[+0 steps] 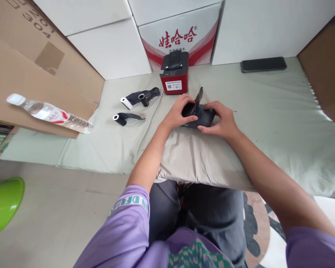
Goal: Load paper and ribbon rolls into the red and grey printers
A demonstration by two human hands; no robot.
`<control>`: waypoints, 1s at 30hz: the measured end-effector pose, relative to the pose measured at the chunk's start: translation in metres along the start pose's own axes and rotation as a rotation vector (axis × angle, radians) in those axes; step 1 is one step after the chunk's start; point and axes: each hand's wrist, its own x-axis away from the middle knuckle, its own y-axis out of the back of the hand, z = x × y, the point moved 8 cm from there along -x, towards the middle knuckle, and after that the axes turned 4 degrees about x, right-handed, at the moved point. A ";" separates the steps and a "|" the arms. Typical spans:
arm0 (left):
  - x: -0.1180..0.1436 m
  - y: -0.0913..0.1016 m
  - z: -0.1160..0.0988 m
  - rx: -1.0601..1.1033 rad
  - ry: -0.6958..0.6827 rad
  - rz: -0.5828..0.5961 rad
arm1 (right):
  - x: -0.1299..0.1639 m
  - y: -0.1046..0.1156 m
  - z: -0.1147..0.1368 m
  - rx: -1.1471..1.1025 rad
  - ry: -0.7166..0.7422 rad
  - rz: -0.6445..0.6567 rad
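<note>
My left hand [178, 112] and my right hand [222, 121] both grip a black wrapped roll [199, 116] that lies on a beige pillow [195, 156] on my lap. A loose black flap sticks up between the thumbs. Two more rolls with white ends and black wrapping lie farther left on the pale green sheet: one roll [125, 118] nearer me, another pair [141, 97] behind it. A red and black small printer [175, 73] stands just beyond my hands.
A black phone [264, 64] lies at the back right. A plastic water bottle [48, 113] rests on a cardboard box [25, 67] at left. White boxes and a red-printed carton [181, 35] line the back. A green stool [2, 203] stands at lower left.
</note>
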 end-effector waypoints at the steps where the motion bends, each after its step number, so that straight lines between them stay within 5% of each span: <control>1: 0.000 0.000 0.000 0.001 0.000 0.000 | 0.000 0.000 0.000 -0.005 -0.001 -0.006; 13: -0.001 -0.002 0.010 0.040 -0.215 -0.104 | 0.003 -0.003 -0.009 -0.079 0.095 -0.088; 30: 0.001 0.002 0.008 0.062 -0.222 -0.133 | 0.003 -0.006 -0.012 -0.090 0.059 -0.058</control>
